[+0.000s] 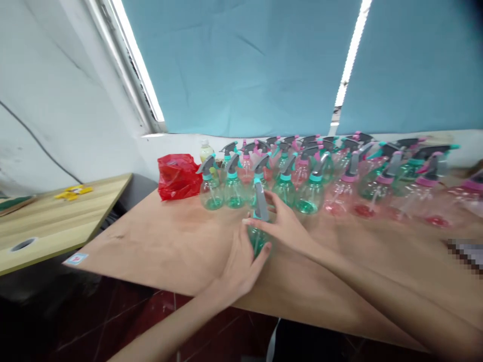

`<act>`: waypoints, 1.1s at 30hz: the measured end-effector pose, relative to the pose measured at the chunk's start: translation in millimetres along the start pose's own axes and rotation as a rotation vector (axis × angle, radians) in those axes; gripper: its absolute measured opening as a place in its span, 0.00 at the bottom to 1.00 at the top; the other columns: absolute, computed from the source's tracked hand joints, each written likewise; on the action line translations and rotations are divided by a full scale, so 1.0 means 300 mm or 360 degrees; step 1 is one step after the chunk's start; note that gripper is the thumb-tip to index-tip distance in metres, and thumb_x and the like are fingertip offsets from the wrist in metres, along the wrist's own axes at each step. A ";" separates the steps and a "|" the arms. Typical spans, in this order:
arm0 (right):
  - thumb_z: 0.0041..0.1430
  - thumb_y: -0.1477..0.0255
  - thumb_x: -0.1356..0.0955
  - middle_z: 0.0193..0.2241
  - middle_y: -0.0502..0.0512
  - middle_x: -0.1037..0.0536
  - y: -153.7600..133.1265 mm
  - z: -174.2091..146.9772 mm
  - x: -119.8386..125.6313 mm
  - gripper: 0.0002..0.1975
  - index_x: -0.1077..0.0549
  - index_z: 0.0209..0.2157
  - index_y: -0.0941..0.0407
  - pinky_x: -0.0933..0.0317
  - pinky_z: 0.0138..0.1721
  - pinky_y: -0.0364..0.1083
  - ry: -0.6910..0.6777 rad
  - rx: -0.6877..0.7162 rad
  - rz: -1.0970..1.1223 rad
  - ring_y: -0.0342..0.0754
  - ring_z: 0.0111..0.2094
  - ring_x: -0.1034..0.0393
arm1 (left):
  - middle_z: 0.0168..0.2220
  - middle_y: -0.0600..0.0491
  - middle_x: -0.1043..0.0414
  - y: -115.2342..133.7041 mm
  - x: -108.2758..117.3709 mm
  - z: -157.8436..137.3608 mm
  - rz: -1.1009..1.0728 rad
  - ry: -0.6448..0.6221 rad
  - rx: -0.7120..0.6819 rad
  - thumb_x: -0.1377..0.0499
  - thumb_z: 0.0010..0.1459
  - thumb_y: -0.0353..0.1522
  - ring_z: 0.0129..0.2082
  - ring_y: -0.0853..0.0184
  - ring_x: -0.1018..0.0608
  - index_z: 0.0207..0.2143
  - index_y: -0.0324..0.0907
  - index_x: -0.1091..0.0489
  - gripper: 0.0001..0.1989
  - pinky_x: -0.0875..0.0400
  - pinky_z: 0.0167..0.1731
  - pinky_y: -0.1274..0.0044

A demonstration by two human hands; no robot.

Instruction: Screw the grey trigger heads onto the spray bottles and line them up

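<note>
A green spray bottle [258,240] with a grey trigger head and teal collar stands upright between my hands, over the front part of the brown table. My left hand [243,259] wraps around the bottle's clear green body, thumb on the near side. Up at the collar and trigger head, my right hand [281,221] grips with its thumb and fingers on either side. Just behind stands a row of similar green spray bottles [234,193], one of them partly hidden by the held bottle's head.
Pink spray bottles [341,196] and more green ones crowd the table's back and right side. A red plastic bag [178,177] lies left of them, near a small pale bottle [206,150]. At far left is a wooden desk [101,201] with a yellow item [73,192].
</note>
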State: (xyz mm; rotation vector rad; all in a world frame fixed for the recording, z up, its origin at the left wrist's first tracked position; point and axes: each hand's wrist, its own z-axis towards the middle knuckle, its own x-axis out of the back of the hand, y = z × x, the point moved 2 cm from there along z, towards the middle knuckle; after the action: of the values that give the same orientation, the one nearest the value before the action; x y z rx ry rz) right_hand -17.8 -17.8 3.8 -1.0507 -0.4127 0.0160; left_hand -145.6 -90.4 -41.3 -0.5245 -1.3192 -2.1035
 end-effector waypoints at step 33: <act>0.57 0.64 0.34 0.24 0.48 0.29 0.164 -0.079 0.602 0.05 0.30 0.32 0.50 0.42 0.27 0.46 0.0392 0.0168 -0.0113 0.45 0.25 0.37 | 0.67 0.38 0.56 0.122 -0.448 0.210 0.0605 -0.0990 -0.0668 0.49 0.63 0.50 0.67 0.52 0.51 0.67 0.35 0.59 0.40 0.55 0.63 0.57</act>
State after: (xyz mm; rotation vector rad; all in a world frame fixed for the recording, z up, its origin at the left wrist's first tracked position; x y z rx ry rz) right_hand 165.9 24.6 10.3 -0.9204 -0.2226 -0.1521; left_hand -19.8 -8.8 -71.5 -1.5737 -0.9509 -1.9539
